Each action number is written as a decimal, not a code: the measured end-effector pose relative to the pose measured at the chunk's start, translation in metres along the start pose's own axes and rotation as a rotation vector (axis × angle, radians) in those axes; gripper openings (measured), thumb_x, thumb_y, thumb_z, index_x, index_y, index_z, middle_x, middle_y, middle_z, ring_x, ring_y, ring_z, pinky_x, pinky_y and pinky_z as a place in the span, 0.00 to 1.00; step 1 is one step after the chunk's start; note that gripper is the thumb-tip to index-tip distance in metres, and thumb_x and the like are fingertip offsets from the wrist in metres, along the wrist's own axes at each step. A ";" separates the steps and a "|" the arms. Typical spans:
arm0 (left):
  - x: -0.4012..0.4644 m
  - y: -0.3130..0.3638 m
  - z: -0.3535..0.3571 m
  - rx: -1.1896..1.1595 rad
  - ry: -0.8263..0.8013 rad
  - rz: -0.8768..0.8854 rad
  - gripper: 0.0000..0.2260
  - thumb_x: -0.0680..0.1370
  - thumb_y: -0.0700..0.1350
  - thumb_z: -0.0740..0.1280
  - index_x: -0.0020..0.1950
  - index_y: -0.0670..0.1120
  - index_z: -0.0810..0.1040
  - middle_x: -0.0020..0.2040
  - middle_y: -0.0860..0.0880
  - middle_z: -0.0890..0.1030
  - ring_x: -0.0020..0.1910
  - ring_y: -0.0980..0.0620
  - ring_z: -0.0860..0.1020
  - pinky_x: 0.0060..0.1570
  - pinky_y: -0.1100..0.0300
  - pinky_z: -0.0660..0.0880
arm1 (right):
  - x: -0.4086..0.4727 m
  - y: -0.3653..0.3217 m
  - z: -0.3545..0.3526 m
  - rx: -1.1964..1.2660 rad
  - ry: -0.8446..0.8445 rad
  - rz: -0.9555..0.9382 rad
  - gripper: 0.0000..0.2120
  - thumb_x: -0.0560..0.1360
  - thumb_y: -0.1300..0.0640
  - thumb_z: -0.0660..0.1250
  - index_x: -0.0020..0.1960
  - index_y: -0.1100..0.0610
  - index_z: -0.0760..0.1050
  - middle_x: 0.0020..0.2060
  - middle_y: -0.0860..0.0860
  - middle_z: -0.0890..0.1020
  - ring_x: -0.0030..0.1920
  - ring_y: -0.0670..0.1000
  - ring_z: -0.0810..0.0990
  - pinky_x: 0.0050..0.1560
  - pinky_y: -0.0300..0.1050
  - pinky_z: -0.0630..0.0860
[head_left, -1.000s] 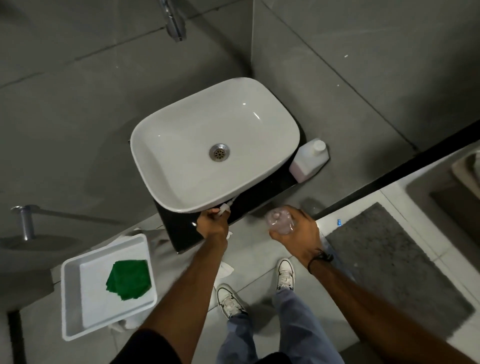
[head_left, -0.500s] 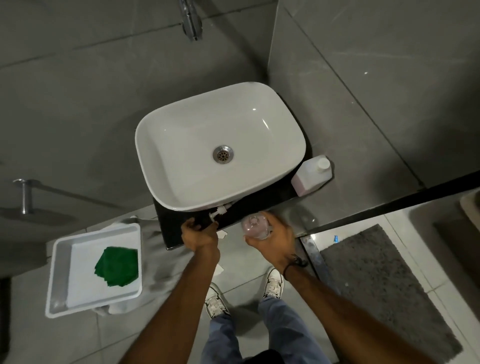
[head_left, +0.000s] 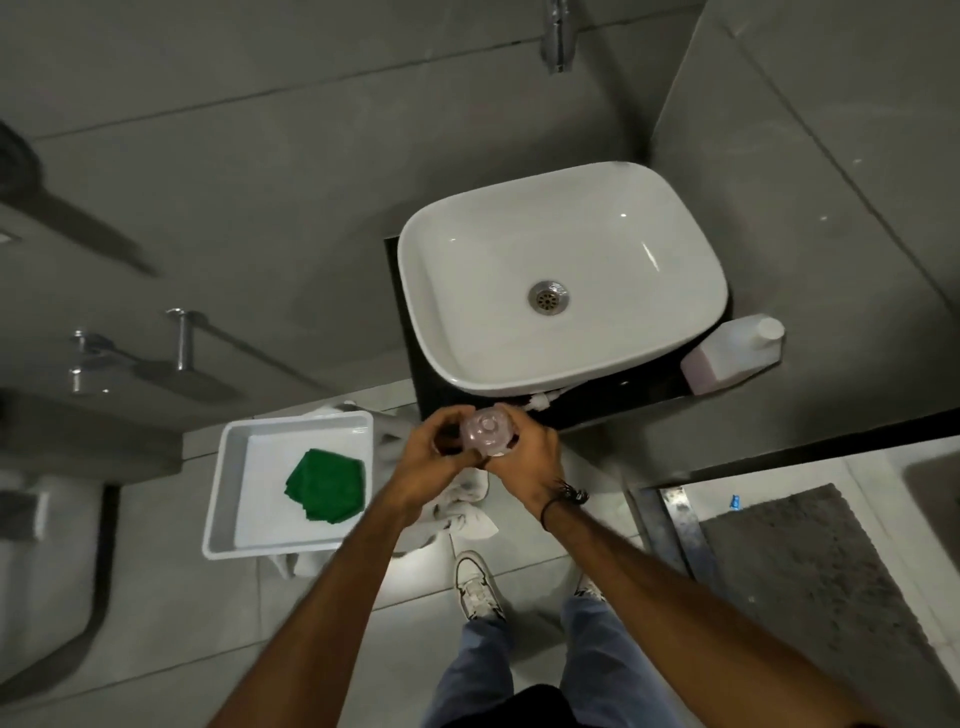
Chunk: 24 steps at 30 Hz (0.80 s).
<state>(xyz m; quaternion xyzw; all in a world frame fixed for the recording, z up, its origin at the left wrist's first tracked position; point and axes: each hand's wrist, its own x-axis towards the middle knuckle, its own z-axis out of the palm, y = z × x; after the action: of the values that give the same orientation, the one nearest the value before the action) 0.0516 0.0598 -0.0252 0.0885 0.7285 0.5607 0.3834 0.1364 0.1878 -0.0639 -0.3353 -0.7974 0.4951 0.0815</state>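
Note:
A small clear plastic bottle (head_left: 488, 435) is held in front of the white basin (head_left: 519, 364), its round end facing me. My right hand (head_left: 527, 460) wraps round it from the right. My left hand (head_left: 434, 449) closes in from the left with curled fingers against the bottle's side; what lies inside its palm is hidden. A small white spray nozzle (head_left: 540, 401) shows just beyond the bottle, under the basin's front rim. Whether it is joined to the bottle I cannot tell.
The basin sits on a black counter (head_left: 623, 395) with a white and pink jug (head_left: 727, 356) at its right. On the floor are a white tray (head_left: 228, 499) with a green cloth (head_left: 324, 483), white rags (head_left: 467, 514) and a grey mat (head_left: 810, 571). A tap (head_left: 558, 36) juts out above.
My left hand left the basin's underside and joined my right hand on the bottle. The view has swung left, so the basin now sits further right.

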 end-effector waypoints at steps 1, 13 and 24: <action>0.002 -0.001 -0.007 0.018 0.005 0.007 0.25 0.70 0.31 0.76 0.64 0.47 0.79 0.56 0.49 0.84 0.54 0.56 0.82 0.51 0.64 0.80 | 0.001 -0.005 0.005 0.011 -0.012 -0.004 0.32 0.61 0.58 0.83 0.63 0.52 0.79 0.53 0.51 0.86 0.52 0.48 0.83 0.55 0.44 0.81; 0.018 -0.018 -0.037 0.073 0.076 -0.136 0.33 0.75 0.30 0.71 0.75 0.49 0.67 0.62 0.53 0.76 0.59 0.51 0.78 0.48 0.65 0.80 | 0.021 0.004 0.036 0.123 -0.199 0.113 0.33 0.69 0.79 0.68 0.72 0.61 0.71 0.63 0.54 0.80 0.63 0.48 0.78 0.65 0.46 0.76; -0.004 -0.045 0.023 0.444 0.208 -0.473 0.30 0.76 0.47 0.72 0.73 0.40 0.64 0.67 0.37 0.76 0.65 0.38 0.76 0.63 0.51 0.74 | -0.003 0.072 -0.082 -0.031 0.049 0.253 0.12 0.68 0.64 0.77 0.51 0.57 0.83 0.40 0.50 0.84 0.33 0.38 0.81 0.47 0.36 0.81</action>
<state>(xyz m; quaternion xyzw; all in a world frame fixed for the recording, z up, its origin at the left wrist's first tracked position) 0.0833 0.0588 -0.0649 -0.0593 0.8684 0.2897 0.3980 0.2098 0.2667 -0.0832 -0.4466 -0.7538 0.4808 0.0326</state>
